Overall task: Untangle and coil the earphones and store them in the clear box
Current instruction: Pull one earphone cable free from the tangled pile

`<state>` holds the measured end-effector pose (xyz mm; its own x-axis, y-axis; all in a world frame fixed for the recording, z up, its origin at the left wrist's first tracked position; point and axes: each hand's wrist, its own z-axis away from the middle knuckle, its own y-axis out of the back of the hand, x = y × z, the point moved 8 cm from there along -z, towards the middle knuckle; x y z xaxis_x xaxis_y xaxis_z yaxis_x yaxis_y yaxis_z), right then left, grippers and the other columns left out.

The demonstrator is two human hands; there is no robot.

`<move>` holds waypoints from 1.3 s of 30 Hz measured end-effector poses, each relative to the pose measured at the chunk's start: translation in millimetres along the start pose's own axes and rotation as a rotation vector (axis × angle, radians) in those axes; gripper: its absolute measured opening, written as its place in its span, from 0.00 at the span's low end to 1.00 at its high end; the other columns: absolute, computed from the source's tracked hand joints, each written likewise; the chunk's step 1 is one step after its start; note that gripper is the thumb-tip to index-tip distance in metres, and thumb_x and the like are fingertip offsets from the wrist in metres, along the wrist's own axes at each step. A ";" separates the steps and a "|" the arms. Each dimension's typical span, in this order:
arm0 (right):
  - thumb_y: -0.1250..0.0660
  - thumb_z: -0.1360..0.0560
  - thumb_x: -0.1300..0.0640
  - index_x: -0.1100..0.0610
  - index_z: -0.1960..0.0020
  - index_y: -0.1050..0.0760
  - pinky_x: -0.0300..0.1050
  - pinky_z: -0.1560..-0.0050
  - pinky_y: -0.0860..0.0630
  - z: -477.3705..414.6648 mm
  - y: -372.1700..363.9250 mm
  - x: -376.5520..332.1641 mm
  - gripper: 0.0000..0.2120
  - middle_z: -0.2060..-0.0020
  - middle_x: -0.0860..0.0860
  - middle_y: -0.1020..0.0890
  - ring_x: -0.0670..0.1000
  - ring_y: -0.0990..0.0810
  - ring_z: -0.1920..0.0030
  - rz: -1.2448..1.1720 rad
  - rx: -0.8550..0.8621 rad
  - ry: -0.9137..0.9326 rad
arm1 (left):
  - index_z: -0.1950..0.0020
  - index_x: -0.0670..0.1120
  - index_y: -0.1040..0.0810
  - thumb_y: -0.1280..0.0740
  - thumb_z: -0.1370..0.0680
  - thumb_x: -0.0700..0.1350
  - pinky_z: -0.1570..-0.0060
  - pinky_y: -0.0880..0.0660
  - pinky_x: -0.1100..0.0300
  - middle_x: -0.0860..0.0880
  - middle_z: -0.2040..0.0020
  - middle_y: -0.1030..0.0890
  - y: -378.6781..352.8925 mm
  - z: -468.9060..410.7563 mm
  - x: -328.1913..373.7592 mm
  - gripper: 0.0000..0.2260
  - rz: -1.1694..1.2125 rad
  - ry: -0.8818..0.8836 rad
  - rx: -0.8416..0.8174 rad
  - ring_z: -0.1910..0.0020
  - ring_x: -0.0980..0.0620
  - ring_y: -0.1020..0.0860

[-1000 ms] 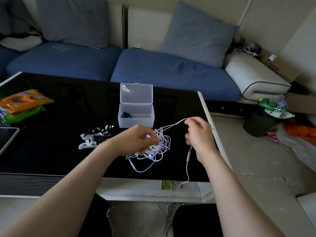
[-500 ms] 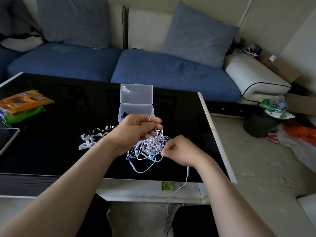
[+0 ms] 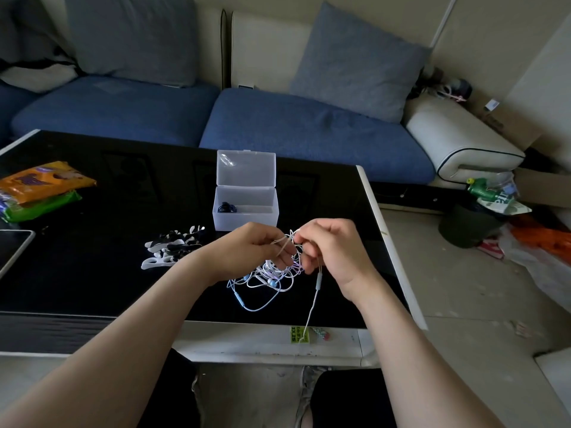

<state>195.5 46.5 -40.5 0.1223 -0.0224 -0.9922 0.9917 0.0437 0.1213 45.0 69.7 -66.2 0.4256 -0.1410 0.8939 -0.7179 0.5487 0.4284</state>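
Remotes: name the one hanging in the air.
The white remote, dangling below the right hand; the blue remote lies flat on the table.

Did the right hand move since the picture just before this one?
Yes. The right hand moved forward over the table, closer to the clear box, and now pinches the earphones next to the left hand.

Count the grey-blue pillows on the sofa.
2. On the sofa, the left pillow leans upright at the back left; the right pillow stands tilted toward the right end. A dark shape at the far left edge may be a third.
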 end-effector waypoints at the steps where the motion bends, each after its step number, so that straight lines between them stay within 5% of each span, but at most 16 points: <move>1: 0.33 0.22 0.64 0.66 0.62 0.19 0.42 0.71 0.29 -1.6 3.8 1.5 0.11 0.73 0.56 0.30 0.54 0.28 0.74 -0.025 0.037 0.002 | 0.42 0.42 0.15 0.40 0.15 0.32 0.54 0.25 0.70 0.47 0.51 0.12 -3.4 -0.3 1.6 0.14 0.051 0.014 -0.021 0.52 0.55 0.15; 4: 0.29 0.23 0.61 0.58 0.62 0.16 0.41 0.71 0.34 -6.1 14.2 9.1 0.10 0.73 0.52 0.29 0.49 0.32 0.73 0.019 0.156 -0.013 | 0.46 0.41 0.16 0.41 0.17 0.33 0.58 0.29 0.63 0.46 0.57 0.16 -12.6 -2.3 5.9 0.13 0.155 0.017 -0.073 0.59 0.52 0.22; 8: 0.25 0.21 0.54 0.51 0.56 0.12 0.41 0.65 0.29 -10.4 26.3 14.8 0.06 0.71 0.43 0.19 0.42 0.24 0.69 0.223 0.228 0.031 | 0.54 0.40 0.20 0.42 0.13 0.43 0.59 0.37 0.56 0.47 0.64 0.27 -12.3 -4.4 10.8 0.15 0.389 -0.043 -0.054 0.64 0.51 0.33; 14: 0.38 0.14 0.45 0.53 0.52 0.15 0.47 0.69 0.21 -4.7 -12.7 42.7 0.18 0.69 0.51 0.21 0.50 0.23 0.71 0.349 -0.133 -0.219 | 0.44 0.40 0.16 0.41 0.12 0.43 0.54 0.33 0.55 0.50 0.61 0.21 1.5 -8.2 2.8 0.14 0.546 -0.037 0.159 0.63 0.53 0.28; 18: 0.42 0.13 0.53 0.55 0.45 0.17 0.47 0.69 0.18 11.5 -38.2 52.4 0.15 0.68 0.53 0.23 0.52 0.21 0.72 0.255 -0.330 -0.395 | 0.39 0.40 0.17 0.36 0.15 0.35 0.48 0.21 0.55 0.47 0.53 0.12 13.5 -6.1 0.7 0.09 0.438 -0.041 0.295 0.56 0.52 0.17; 22: 0.41 0.14 0.54 0.55 0.43 0.16 0.41 0.72 0.26 19.0 -46.3 48.0 0.14 0.68 0.51 0.25 0.49 0.27 0.75 0.360 -0.409 -0.406 | 0.40 0.42 0.18 0.38 0.15 0.31 0.49 0.19 0.58 0.46 0.51 0.12 19.3 -7.1 -4.3 0.11 0.262 -0.046 0.350 0.52 0.54 0.14; 28: 0.43 0.15 0.57 0.62 0.45 0.19 0.40 0.75 0.38 14.9 -36.4 36.1 0.15 0.74 0.52 0.30 0.49 0.36 0.78 0.385 -0.411 -0.301 | 0.40 0.45 0.19 0.40 0.15 0.36 0.41 0.21 0.59 0.55 0.45 0.15 1.5 -6.0 2.0 0.11 -0.207 -0.113 0.187 0.44 0.59 0.17; 32: 0.31 0.21 0.59 0.51 0.53 0.13 0.42 0.68 0.32 2.3 -12.6 15.8 0.08 0.74 0.47 0.22 0.46 0.30 0.73 0.527 -0.175 0.019 | 0.56 0.55 0.24 0.41 0.14 0.43 0.48 0.23 0.48 0.57 0.57 0.19 -7.5 -6.0 -6.5 0.13 -0.436 -0.007 0.115 0.56 0.55 0.22; 35: 0.25 0.24 0.61 0.50 0.51 0.13 0.40 0.61 0.24 -2.6 12.3 1.3 0.07 0.74 0.52 0.20 0.46 0.26 0.72 0.437 0.069 0.159 | 0.55 0.51 0.18 0.41 0.16 0.40 0.54 0.23 0.58 0.53 0.59 0.16 -10.5 -3.5 -7.7 0.15 -0.241 0.101 0.049 0.61 0.58 0.21; 39: 0.23 0.23 0.58 0.51 0.52 0.13 0.43 0.56 0.19 -2.4 35.5 -7.3 0.03 0.69 0.52 0.16 0.53 0.17 0.66 0.240 0.274 0.210 | 0.55 0.42 0.19 0.42 0.17 0.40 0.57 0.29 0.56 0.45 0.62 0.23 -15.9 2.2 6.1 0.14 0.096 0.081 -0.064 0.62 0.50 0.28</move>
<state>229.7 50.6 -28.9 0.3681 0.1616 -0.9156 0.9137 -0.2451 0.3241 57.8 58.4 -67.2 0.4019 -0.0195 0.9155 -0.7220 0.6081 0.3300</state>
